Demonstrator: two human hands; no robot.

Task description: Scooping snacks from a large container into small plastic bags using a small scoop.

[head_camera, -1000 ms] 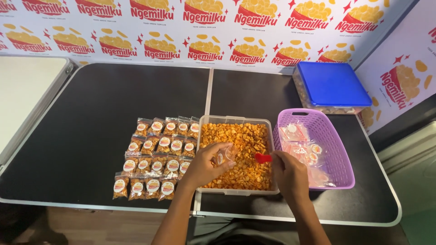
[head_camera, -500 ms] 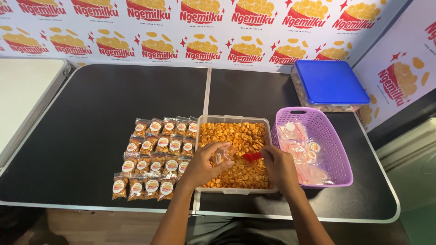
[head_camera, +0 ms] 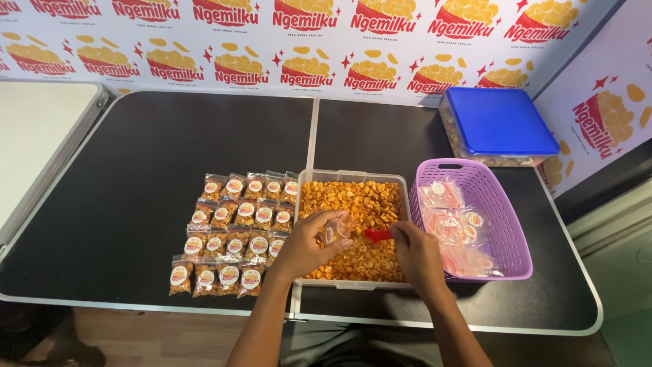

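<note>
Fingers of the left hand pinch a small clear bag; right hand grips a red scoop.
Both over the snack tub. At 9 o'clock, filled packets sit in rows; at 3 o'clock, many empty bags wait in the purple basket. At 1 o'clock, a blue-lidded box on the table.

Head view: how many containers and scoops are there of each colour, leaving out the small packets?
Clear open tub of orange snacks: 1
Purple basket: 1
Clear box with blue lid: 1
Red scoop, in the right hand: 1
Total: 4
</note>
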